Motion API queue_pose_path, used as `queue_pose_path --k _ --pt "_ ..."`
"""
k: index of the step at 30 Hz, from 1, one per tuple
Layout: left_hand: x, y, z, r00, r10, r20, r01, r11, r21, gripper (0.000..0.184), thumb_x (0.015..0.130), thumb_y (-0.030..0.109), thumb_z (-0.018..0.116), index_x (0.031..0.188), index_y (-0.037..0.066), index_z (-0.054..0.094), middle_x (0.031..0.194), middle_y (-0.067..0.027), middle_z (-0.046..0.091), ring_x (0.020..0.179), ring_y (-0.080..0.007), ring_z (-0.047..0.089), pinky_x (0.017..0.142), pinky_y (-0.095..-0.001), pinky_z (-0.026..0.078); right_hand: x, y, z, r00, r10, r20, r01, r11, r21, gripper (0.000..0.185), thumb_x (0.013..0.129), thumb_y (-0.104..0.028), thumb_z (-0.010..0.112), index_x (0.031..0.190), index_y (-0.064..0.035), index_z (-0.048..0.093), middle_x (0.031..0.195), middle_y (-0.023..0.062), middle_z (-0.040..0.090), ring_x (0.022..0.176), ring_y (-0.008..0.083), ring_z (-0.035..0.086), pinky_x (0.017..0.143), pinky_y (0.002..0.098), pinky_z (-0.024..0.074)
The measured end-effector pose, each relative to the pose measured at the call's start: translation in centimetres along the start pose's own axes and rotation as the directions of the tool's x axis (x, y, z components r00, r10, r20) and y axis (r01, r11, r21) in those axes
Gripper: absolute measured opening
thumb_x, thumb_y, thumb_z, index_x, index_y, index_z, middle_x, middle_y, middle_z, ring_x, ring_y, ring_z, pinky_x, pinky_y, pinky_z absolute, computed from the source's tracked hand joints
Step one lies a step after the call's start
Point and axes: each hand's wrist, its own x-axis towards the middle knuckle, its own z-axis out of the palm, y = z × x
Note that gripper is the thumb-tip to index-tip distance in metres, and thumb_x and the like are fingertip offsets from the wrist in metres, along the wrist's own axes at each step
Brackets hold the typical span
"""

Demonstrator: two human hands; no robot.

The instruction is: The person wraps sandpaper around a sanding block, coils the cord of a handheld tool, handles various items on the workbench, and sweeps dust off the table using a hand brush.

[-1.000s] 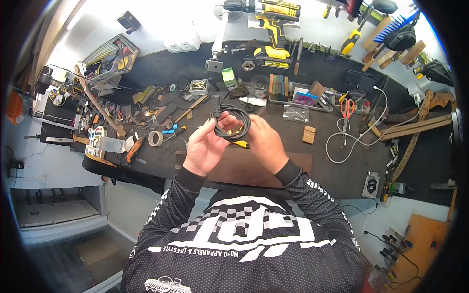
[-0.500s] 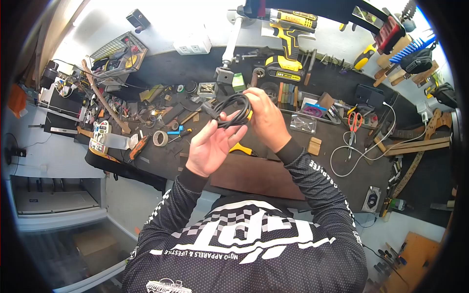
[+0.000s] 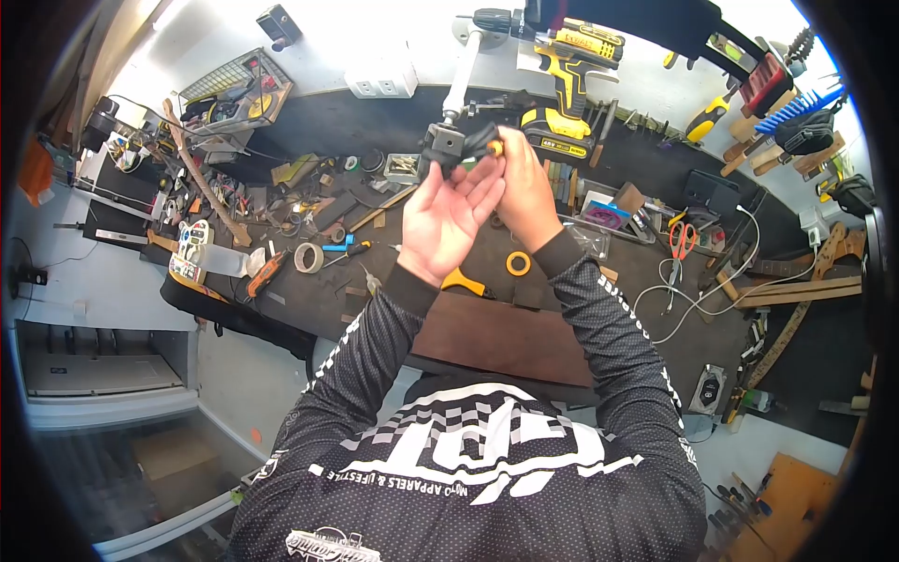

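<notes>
1. Right in at the fingers, we have those of our right hand bent inward and clamped on the dark cable, just beside a small yellow bit.
2. Here's our left hand, palm up, thumb apart from the fingers, which stretch toward the right hand; whether they grip anything, we can't tell, because the tips merge with dark shapes.
3. On handling, we'd judge a light, steady pinch best: loops gathered, no hard kink near the ends, and some care that nothing snags on the mount.
4. The cable itself looks black, slim and smooth, bunched in a bend; much of it is blurred or covered, so we can't count the loops.
5. It's up at the hands, over the far half of the counter, overlapping the mount in our view; touching or apart, we can't say.
6. Further out, the tape sits nearer us, with a yellow handle beside the brown board.
7. Out wide, the drill stands beyond the hands, and the scissors lie off to the right by a white cord.
</notes>
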Motion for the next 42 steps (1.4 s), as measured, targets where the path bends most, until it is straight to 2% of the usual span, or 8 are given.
queue_pose_path --k 9,13,17,25,28,32,35,42 --pt "1.3 0.6 -1.3 0.995 -0.095 0.039 0.093 0.995 0.044 0.037 0.119 0.036 0.055 0.121 0.001 0.066 0.156 -0.0267 0.063 0.142 -0.0376 0.063 0.118 -0.0509 0.055 0.4 0.6 0.1 0.995 0.090 0.044 -0.090 0.996 -0.007 0.057 0.100 -0.001 0.063 0.155 -0.0094 0.049 0.147 0.0194 0.065 0.120 0.0445 0.073 0.093 0.0485 0.0629" --pt "0.3 -0.4 -1.6 0.991 -0.127 -0.039 0.128 0.991 0.025 0.040 0.120 0.040 0.052 0.122 0.003 0.068 0.148 -0.0224 0.070 0.124 -0.0329 0.072 0.108 -0.0478 0.060 0.3 0.2 -0.3 0.994 0.104 -0.037 -0.103 0.994 0.035 0.062 0.105 0.001 0.066 0.164 -0.0119 0.049 0.134 0.0170 0.070 0.100 0.0274 0.077 0.085 0.0392 0.0619" --pt "-0.3 -0.8 -2.1 0.982 -0.184 -0.043 0.186 0.981 0.054 0.048 0.122 0.047 0.047 0.123 0.003 0.068 0.143 -0.0220 0.072 0.114 -0.0313 0.076 0.100 -0.0438 0.063 -0.7 -0.7 -0.5 0.977 0.195 -0.087 -0.182 0.974 0.136 0.063 0.104 0.001 0.069 0.163 -0.0119 0.051 0.138 0.0173 0.070 0.097 0.0247 0.078 0.081 0.0370 0.0628" --pt "1.0 -0.6 -3.0 0.981 -0.187 -0.057 0.194 0.965 0.175 0.048 0.121 0.049 0.049 0.129 0.005 0.067 0.130 -0.0164 0.076 0.101 -0.0263 0.074 0.094 -0.0421 0.062 1.3 1.3 0.5 0.999 0.002 -0.054 -0.006 0.997 -0.080 0.042 0.106 -0.006 0.067 0.147 -0.0119 0.056 0.137 0.0165 0.072 0.107 0.0435 0.077 0.083 0.0484 0.0641" --pt "0.4 -0.4 -3.5 0.977 -0.183 -0.109 0.204 0.951 0.234 0.050 0.121 0.049 0.050 0.135 0.005 0.067 0.127 -0.0153 0.076 0.102 -0.0251 0.074 0.093 -0.0415 0.062 0.7 2.0 1.2 0.998 0.045 -0.038 -0.050 0.989 -0.137 0.041 0.107 -0.005 0.066 0.146 -0.0117 0.056 0.137 0.0152 0.073 0.103 0.0428 0.078 0.080 0.0489 0.0644" --pt "-0.9 0.0 -4.0 0.971 -0.197 -0.133 0.227 0.936 0.270 0.052 0.121 0.049 0.049 0.141 0.004 0.065 0.130 -0.0163 0.076 0.102 -0.0254 0.075 0.094 -0.0418 0.062 -1.8 1.4 0.2 0.998 0.000 -0.062 -0.005 0.996 -0.084 0.042 0.109 -0.006 0.065 0.150 -0.0098 0.055 0.147 0.0177 0.068 0.125 0.0417 0.072 0.094 0.0475 0.0641" --pt "-1.3 0.0 -4.3 0.971 -0.217 -0.102 0.238 0.924 0.299 0.053 0.122 0.048 0.046 0.144 0.003 0.064 0.134 -0.0179 0.076 0.104 -0.0256 0.076 0.095 -0.0414 0.062 -7.5 2.1 0.0 0.986 0.122 -0.115 -0.125 0.992 -0.016 0.044 0.105 -0.003 0.068 0.148 -0.0084 0.058 0.141 0.0178 0.068 0.125 0.0426 0.071 0.097 0.0489 0.0620" --pt "-3.3 -0.7 -2.6 0.954 -0.264 -0.141 0.299 0.835 0.462 0.059 0.122 0.047 0.046 0.158 0.001 0.055 0.143 -0.0201 0.072 0.110 -0.0245 0.076 0.100 -0.0407 0.062 -18.6 12.0 7.4 0.840 0.506 0.195 -0.426 0.838 -0.340 0.050 0.091 -0.022 0.085 0.132 -0.0032 0.063 0.128 0.0187 0.068 0.127 0.0413 0.066 0.102 0.0533 0.0556"
